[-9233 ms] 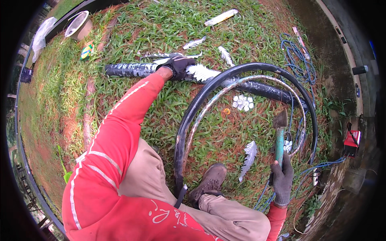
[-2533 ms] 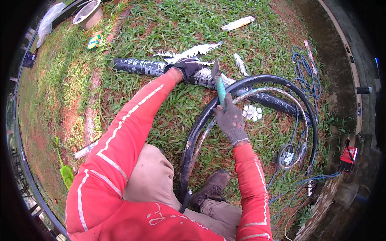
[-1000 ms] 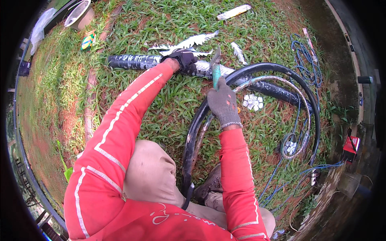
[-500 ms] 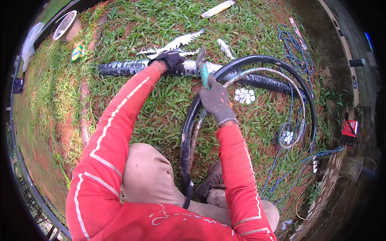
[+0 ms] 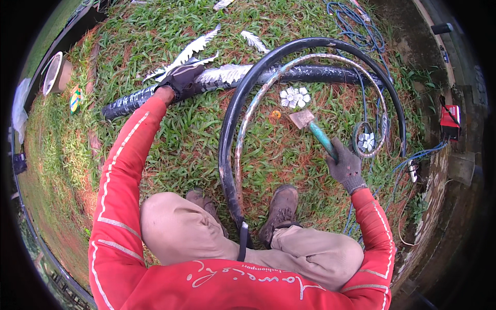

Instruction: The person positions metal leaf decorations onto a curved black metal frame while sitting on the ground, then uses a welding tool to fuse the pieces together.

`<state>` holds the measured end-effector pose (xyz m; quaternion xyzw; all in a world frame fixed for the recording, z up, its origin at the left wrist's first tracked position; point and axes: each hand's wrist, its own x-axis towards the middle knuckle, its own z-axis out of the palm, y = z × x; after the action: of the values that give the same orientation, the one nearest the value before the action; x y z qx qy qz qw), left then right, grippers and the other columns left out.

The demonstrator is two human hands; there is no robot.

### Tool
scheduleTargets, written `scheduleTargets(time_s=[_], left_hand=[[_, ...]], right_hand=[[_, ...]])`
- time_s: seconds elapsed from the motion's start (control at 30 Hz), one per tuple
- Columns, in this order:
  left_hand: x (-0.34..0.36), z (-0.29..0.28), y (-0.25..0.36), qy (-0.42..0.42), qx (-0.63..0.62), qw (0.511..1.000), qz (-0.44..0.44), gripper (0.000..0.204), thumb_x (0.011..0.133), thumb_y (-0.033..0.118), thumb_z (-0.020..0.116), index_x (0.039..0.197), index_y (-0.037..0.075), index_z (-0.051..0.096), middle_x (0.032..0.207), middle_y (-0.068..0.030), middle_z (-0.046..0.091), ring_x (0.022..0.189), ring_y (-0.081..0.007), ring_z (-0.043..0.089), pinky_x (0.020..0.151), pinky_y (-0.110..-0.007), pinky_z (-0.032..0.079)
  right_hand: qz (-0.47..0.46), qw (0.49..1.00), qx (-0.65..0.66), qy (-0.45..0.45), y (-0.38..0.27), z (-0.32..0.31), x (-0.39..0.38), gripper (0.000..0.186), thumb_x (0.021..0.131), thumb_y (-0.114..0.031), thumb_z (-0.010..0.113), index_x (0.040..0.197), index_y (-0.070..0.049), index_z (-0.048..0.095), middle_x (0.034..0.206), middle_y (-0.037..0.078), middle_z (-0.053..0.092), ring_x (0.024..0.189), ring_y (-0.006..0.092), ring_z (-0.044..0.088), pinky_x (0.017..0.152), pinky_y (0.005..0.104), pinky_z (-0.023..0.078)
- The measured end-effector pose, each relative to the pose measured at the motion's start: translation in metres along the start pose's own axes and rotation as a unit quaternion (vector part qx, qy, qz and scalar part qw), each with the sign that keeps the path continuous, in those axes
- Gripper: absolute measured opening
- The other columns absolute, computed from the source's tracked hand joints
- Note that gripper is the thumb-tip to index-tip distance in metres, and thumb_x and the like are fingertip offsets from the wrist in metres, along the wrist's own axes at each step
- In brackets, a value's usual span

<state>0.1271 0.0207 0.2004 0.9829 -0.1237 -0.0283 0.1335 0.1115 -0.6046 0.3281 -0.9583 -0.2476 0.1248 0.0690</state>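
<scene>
The person sits on the grass (image 5: 196,134) with bent knees, in a red shirt with long sleeves and tan trousers. 2 brown boots (image 5: 281,204) rest on the grass just in front of the knees.

A big black hoop (image 5: 223,150) starts between the boots and bends up and round, away from the person. A thinner metal hoop (image 5: 238,155) runs just inside it.

The right hand (image 5: 345,166) wears a dark glove. Its fingers are closed tight around the green handle of a hammer (image 5: 316,133). The hammer is held up over the grass inside the hoops. Its rusty head points up and to the left, near a small white metal flower (image 5: 293,96). Another white flower (image 5: 367,140) sits in a metal curl just beside the right hand.

The left arm reaches far out. The left hand (image 5: 181,81) also wears a dark glove. It presses down on a long black pipe (image 5: 126,103) that lies across the grass, and the fingers curl over it. A white metal leaf (image 5: 227,73) lies on the pipe right next to that hand. More white leaves (image 5: 194,47) lie on the grass past the pipe.

Blue cable (image 5: 356,20) lies at the far right. A red box (image 5: 449,121) stands on the concrete edge at the right. A pale bowl (image 5: 56,72) sits far off at the left.
</scene>
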Motion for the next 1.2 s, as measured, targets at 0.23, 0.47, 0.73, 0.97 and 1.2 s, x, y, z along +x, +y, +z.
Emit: scheduleTargets(time_s=[0.23, 0.47, 0.73, 0.97, 1.2], left_hand=[[-0.013, -0.038, 0.035, -0.006, -0.104, 0.991, -0.087, 0.073, 0.097, 0.029, 0.079, 0.160, 0.003, 0.055, 0.146, -0.0266, 0.069, 0.136, -0.0451, 0.066, 0.117, -0.050, 0.051], [-0.038, -0.073, 0.095, 0.035, -0.353, 0.909, -0.219, 0.068, 0.097, 0.021, 0.077, 0.156, -0.004, 0.055, 0.149, -0.0160, 0.064, 0.137, -0.0253, 0.064, 0.118, -0.042, 0.050], [-0.101, -0.043, 0.138, -0.031, -0.476, 0.854, -0.208, 0.066, 0.093, 0.015, 0.070, 0.153, -0.001, 0.049, 0.136, -0.0072, 0.062, 0.123, -0.0153, 0.059, 0.110, -0.034, 0.049], [-0.121, -0.044, 0.179, -0.057, -0.666, 0.646, -0.367, 0.058, 0.100, 0.012, 0.062, 0.156, -0.001, 0.056, 0.128, -0.0088, 0.071, 0.114, -0.0172, 0.069, 0.098, -0.033, 0.057], [-0.138, -0.033, 0.191, -0.039, -0.676, 0.624, -0.390, 0.047, 0.099, 0.003, 0.057, 0.145, -0.005, 0.062, 0.128, -0.0127, 0.076, 0.110, -0.0249, 0.077, 0.096, -0.037, 0.062]], right_hand=[[0.148, 0.968, -0.069, -0.191, 0.050, 0.077, -0.062, 0.074, 0.089, -0.030, 0.084, 0.152, -0.009, 0.051, 0.148, 0.025, 0.059, 0.139, 0.0451, 0.058, 0.108, 0.0585, 0.050], [0.187, 0.956, -0.128, -0.188, 0.019, 0.118, -0.030, 0.120, 0.080, -0.059, 0.092, 0.164, 0.004, 0.033, 0.169, 0.035, 0.035, 0.155, 0.0536, 0.037, 0.126, 0.0657, 0.033], [0.202, 0.903, -0.134, -0.354, 0.015, 0.114, -0.007, 0.137, 0.081, -0.062, 0.091, 0.172, 0.005, 0.014, 0.177, 0.040, 0.016, 0.164, 0.0609, 0.018, 0.134, 0.0659, 0.019], [0.186, 0.925, -0.117, -0.310, 0.021, 0.106, 0.002, 0.131, 0.077, -0.053, 0.097, 0.167, 0.005, 0.022, 0.172, 0.041, 0.026, 0.160, 0.0616, 0.027, 0.129, 0.0690, 0.029], [0.147, 0.921, -0.166, -0.320, 0.028, 0.115, -0.008, 0.129, 0.080, -0.054, 0.096, 0.167, 0.006, 0.022, 0.170, 0.040, 0.029, 0.157, 0.0600, 0.032, 0.125, 0.0698, 0.034]])
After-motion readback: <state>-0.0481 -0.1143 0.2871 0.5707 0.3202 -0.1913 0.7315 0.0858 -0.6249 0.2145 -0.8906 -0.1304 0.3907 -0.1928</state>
